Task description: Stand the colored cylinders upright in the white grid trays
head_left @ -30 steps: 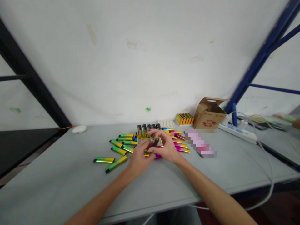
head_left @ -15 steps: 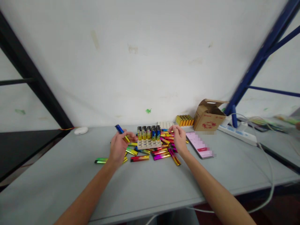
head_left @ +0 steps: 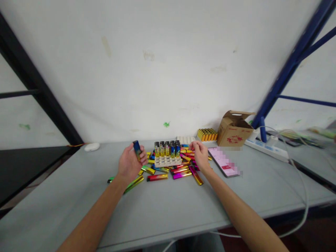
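Note:
My left hand [head_left: 131,161] is closed around a blue-and-yellow lighter [head_left: 137,149], which stands nearly upright between palm and fingers. To its right is a pale holed tray [head_left: 168,161] with several blue and yellow lighters [head_left: 167,149] standing in its back rows; the front holes show bare. Loose shiny lighters in red, magenta, green and gold lie around the tray, among them a red one [head_left: 157,177] and a magenta one [head_left: 182,174]. Over the right side of this pile hovers my right hand [head_left: 201,154], its fingertips pinched together; whatever they may hold is hidden.
A phone [head_left: 223,161] lies right of my right hand. Behind are another pale tray [head_left: 186,139], a block of upright yellow lighters [head_left: 207,134] and an open cardboard box [head_left: 234,131]. A power strip [head_left: 266,150] with cables sits right, a white case [head_left: 91,147] left.
The lighter in my left hand has turned from slanting to nearly upright, and the hand has rolled palm-up, slightly leftward. My right hand has hardly moved.

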`<state>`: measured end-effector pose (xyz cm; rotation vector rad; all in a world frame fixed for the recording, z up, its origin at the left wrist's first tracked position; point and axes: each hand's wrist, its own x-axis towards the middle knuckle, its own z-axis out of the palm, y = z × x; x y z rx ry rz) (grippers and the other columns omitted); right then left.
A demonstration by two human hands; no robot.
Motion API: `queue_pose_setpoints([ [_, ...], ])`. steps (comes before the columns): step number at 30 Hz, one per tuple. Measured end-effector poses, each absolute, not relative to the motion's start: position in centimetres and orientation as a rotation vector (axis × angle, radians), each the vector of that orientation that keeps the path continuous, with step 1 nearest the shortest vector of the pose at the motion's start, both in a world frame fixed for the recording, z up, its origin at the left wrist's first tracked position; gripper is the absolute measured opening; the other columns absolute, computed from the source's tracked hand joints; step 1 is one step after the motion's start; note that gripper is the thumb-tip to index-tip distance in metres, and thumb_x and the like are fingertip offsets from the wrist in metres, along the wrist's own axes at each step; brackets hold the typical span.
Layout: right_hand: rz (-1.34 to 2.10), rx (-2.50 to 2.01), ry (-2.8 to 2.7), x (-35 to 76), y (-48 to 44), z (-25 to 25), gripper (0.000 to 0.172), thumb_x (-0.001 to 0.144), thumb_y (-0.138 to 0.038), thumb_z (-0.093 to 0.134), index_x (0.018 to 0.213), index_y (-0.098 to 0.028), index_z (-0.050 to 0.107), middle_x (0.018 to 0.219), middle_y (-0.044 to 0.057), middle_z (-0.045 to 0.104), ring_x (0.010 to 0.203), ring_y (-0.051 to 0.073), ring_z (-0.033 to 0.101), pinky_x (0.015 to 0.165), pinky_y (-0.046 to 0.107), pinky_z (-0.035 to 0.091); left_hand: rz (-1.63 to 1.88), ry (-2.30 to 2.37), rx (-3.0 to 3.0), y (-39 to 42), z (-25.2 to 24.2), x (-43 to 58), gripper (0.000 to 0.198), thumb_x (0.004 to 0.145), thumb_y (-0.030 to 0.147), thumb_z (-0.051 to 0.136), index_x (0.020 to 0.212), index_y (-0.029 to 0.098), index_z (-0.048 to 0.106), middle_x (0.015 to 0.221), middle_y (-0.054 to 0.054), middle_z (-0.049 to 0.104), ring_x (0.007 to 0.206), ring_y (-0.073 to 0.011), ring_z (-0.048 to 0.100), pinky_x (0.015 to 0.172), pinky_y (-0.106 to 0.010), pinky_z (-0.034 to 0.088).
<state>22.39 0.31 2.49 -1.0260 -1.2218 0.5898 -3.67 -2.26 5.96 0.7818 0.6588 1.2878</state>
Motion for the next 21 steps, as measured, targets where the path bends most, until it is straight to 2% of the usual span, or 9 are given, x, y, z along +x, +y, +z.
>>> queue_pose_setpoints([
  [4,0.574,-1.044,-1.233,22.3,0.3,2.5,0.027,0.086,-0.027,0.045,0.062,-0.021,0.056,0.061,-0.001,0.055,0.064,0.017,0.050,0.067,0.030,0.038,1.195,0.643,0.739,-2.3,5.8,-3.5,0.043,0.083,0.058,0.043,0.062,0.020,0.043,0.055,0.004,0.038,0.047,-0.0116,0.040,0.044,-0.025,0.040],
  [10,0.560,-1.054,-1.264,22.2,0.3,2.4,0.029,0.086,-0.033,0.045,0.062,-0.020,0.055,0.061,-0.001,0.055,0.063,0.016,0.051,0.063,0.028,0.038,1.104,0.635,0.768,-2.2,4.9,-3.1,0.047,0.082,0.059,0.046,0.058,0.019,0.043,0.052,0.005,0.033,0.042,-0.0093,0.034,0.036,-0.019,0.030],
  [21,0.562,-1.083,-1.327,21.9,0.5,1.9,0.029,0.085,-0.033,0.044,0.064,-0.018,0.057,0.059,-0.001,0.056,0.061,0.015,0.053,0.062,0.026,0.039,1.141,0.683,0.757,-1.9,4.1,-2.6,0.045,0.077,0.051,0.047,0.048,0.018,0.040,0.044,0.007,0.026,0.034,-0.0057,0.026,0.032,-0.016,0.024],
])
